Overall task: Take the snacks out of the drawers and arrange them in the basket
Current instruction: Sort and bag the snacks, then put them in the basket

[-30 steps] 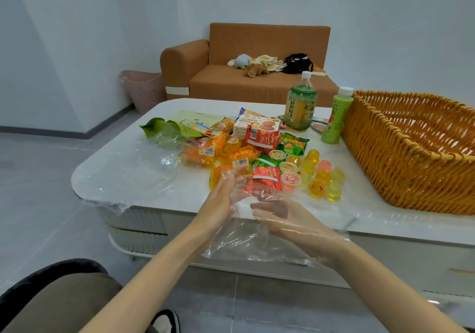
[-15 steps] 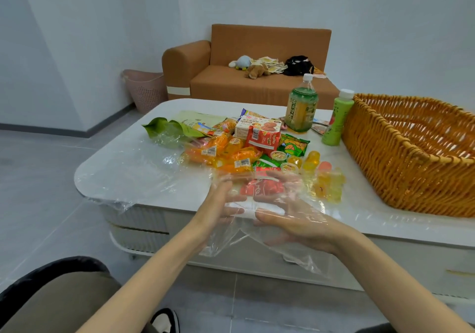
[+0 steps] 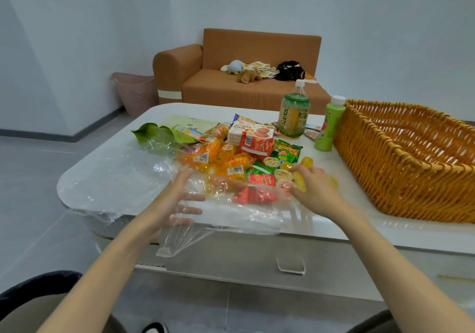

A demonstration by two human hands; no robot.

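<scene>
A heap of snacks lies mid-table: orange jelly packs [image 3: 218,155], a cookie box [image 3: 250,132], a red packet [image 3: 255,146], a green packet [image 3: 286,152] and small jelly cups [image 3: 281,176]. A clear plastic bag [image 3: 226,212] is stretched over the heap's near edge and covers another red packet [image 3: 254,195]. My left hand [image 3: 177,201] has its fingers spread under the film at the table's front edge. My right hand [image 3: 313,188] lies palm down on the jelly cups and pinches the bag. The empty wicker basket [image 3: 385,158] stands at the right.
Two green bottles [image 3: 294,114] [image 3: 329,127] stand between the snacks and the basket. A crumpled green wrapper [image 3: 154,133] lies at the left. A shut drawer with a clear handle [image 3: 290,266] is below the white table's edge [image 3: 411,232]. A sofa [image 3: 244,91] and pink bin [image 3: 136,93] stand behind.
Both hands moved apart and forward onto the table, spreading the clear bag flat over the near snacks. My right hand went right, onto the jelly cups. My view came closer.
</scene>
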